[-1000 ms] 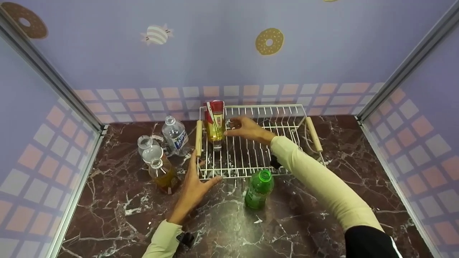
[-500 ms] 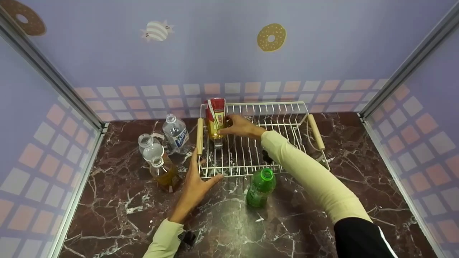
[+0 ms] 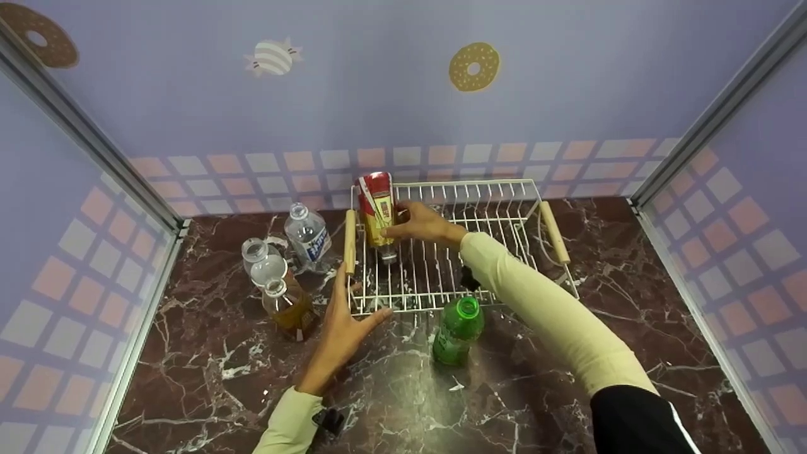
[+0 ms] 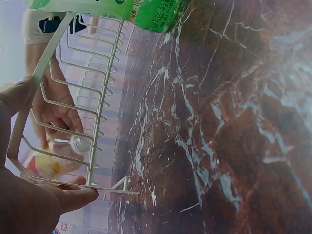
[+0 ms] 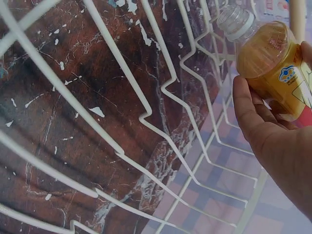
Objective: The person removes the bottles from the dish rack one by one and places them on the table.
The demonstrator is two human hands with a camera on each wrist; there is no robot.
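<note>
My right hand (image 3: 423, 224) grips a clear bottle (image 3: 380, 217) with a red and yellow label, at the left end of a white wire dish rack (image 3: 441, 302). The bottle leans in the rack, its red base up at the back and its neck low towards me. In the right wrist view, fingers and thumb lie round the bottle (image 5: 273, 68). My left hand (image 3: 337, 328) holds the rack's front left corner. From the left wrist, the thumb (image 4: 17, 97) touches one rail and the fingers (image 4: 73, 197) another. A green bottle (image 3: 457, 334) stands upright just before the rack.
Left of the rack stand a clear bottle with a blue label (image 3: 309, 239), another clear-topped bottle (image 3: 265, 265) and an amber bottle (image 3: 290, 312). Wooden handles (image 3: 555, 233) sit at the rack's ends. A tiled wall (image 3: 403, 94) rises behind the dark marbled counter (image 3: 208, 353).
My right hand has shifted left from the bottle's side and closed round it. The bottle's neck has swung slightly right. My left hand stays at the rack's corner.
</note>
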